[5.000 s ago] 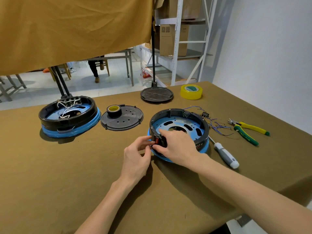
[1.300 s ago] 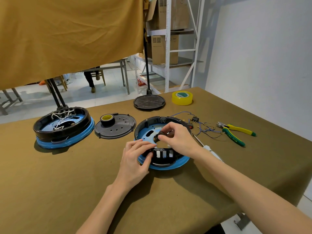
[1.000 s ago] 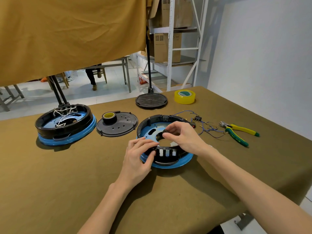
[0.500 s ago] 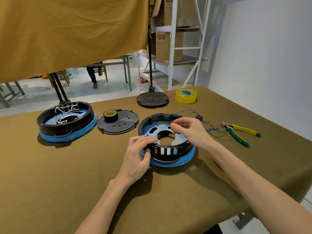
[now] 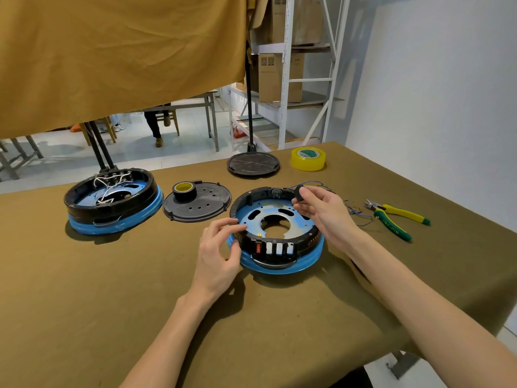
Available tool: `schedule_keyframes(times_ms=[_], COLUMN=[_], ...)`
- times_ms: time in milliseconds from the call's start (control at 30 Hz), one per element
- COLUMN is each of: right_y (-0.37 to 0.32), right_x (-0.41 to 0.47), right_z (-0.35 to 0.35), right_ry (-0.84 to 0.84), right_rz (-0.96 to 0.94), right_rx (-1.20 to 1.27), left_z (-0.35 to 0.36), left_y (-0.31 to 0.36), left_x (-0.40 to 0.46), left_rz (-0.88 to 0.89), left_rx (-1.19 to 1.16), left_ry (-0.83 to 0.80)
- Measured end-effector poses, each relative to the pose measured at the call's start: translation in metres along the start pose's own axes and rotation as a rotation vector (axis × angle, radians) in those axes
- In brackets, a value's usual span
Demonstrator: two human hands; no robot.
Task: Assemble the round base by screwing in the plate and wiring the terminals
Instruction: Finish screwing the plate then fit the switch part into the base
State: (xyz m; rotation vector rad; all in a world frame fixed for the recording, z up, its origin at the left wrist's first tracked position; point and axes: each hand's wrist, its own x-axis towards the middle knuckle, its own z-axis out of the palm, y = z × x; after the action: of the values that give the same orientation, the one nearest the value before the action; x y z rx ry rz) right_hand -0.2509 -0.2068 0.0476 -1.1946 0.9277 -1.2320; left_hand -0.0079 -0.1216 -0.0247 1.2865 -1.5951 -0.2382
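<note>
Blue-rimmed and black-walled, the round base (image 5: 275, 233) sits mid-tabletop (image 5: 84, 303) with its row of switches facing the person, much as half a second ago. Since then the right hand (image 5: 326, 211) has lifted off the blue plate (image 5: 279, 217) inside the base and now pinches a small black part (image 5: 300, 193) between thumb and fingertips above the far rim, blue wires (image 5: 355, 211) trailing beside it. The left hand (image 5: 218, 256) has eased away from the near-left wall; its fingers are loosely curled, holding nothing, with the fingertips just at the rim. Writing on the base wall and on the yellow-green pliers (image 5: 397, 218) is too small to read.
</note>
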Motion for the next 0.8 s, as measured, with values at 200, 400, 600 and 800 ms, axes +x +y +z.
schedule_keyframes(times_ms=[200,400,600,800], right_y=[-0.0024,-0.0029,-0.0040,-0.0057], right_x=[-0.0034,-0.0047,-0.0084,-0.0079], right_z=[0.0000,-0.0031,-0.0021,-0.0021], right_ry=[-0.082,-0.171,-0.235,-0.309], right_rz=[-0.025,-0.110,-0.161,-0.149], right_rx=[-0.094,-0.275,-0.350,-0.374], left_z=[0.0040,0.0029,0.0035,0.0051], left_y=[0.0021,0.0006,0.0016,0.0046], left_x=[-0.0008,0.0005,0.0003,0.0003], left_rz=[0.034,0.008,0.004,-0.004], left_rx=[0.040,0.044,0.058,0.067], left_ry=[-0.062,-0.081,-0.083,-0.084])
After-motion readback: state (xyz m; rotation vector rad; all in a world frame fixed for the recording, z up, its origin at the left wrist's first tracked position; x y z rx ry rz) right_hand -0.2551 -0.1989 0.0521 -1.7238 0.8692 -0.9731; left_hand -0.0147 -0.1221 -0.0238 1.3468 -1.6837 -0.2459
